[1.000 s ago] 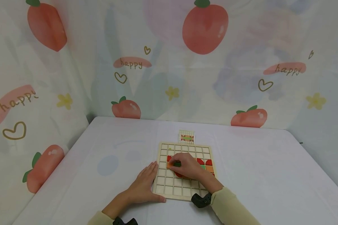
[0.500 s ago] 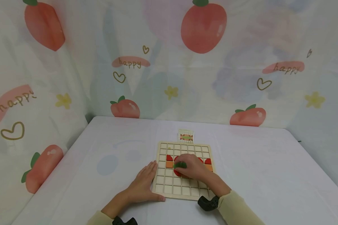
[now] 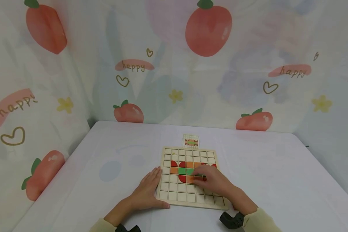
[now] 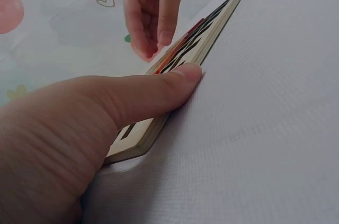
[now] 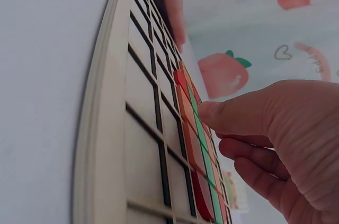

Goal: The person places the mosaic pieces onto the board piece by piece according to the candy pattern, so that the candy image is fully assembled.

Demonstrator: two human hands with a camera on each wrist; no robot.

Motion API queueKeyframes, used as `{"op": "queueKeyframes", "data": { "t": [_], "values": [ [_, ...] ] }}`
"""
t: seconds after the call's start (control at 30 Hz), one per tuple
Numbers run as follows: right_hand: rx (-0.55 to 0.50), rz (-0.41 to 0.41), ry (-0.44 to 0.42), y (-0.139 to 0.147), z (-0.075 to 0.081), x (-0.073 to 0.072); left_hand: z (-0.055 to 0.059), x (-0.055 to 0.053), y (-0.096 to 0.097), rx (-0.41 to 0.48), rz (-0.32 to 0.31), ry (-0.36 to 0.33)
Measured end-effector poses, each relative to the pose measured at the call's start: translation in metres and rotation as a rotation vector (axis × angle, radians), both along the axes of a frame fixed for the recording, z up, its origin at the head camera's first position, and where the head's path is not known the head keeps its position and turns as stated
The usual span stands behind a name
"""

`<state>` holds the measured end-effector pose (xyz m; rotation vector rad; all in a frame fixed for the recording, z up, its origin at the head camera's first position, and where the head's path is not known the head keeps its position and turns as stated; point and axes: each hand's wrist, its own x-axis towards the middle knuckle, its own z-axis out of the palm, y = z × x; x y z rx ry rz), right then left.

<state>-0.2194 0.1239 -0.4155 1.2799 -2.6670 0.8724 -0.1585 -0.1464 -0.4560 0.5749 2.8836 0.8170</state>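
A square wooden grid board (image 3: 173,195) lies flat on the table. Red, orange and green tiles sit across its middle rows, with a green tile (image 3: 181,171) near the left end of the green row. My left hand (image 3: 148,193) rests against the board's left side, fingers straight, thumb (image 4: 177,83) along the near edge. My right hand (image 3: 216,180) is over the right part of the tiles. In the right wrist view its thumb tip (image 5: 211,110) is at the green row (image 5: 203,136); no tile shows between thumb and fingers. The hand hides several tiles.
A small pattern card (image 3: 190,141) with a coloured grid design lies just beyond the board's far edge. A white cloth covers the table (image 3: 258,174). Behind it hangs a printed curtain (image 3: 162,38). A black wrist device (image 3: 232,220) is on the right wrist.
My right hand has moved rightward along the green row, uncovering red, orange and green tiles on the left part of the pattern. The left hand stays at the board's left side.
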Motion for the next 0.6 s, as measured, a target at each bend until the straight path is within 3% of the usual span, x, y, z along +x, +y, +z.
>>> {"op": "queueKeyframes", "data": {
  "t": [0.3, 0.6],
  "values": [
    [0.018, -0.027, -0.016, 0.03, 0.003, 0.01, 0.0, 0.0, -0.001, -0.011, -0.002, 0.005],
    [0.053, -0.154, -0.017, 0.06, 0.007, 0.025, 0.002, 0.001, 0.001, -0.013, 0.001, -0.003]
  ]
}}
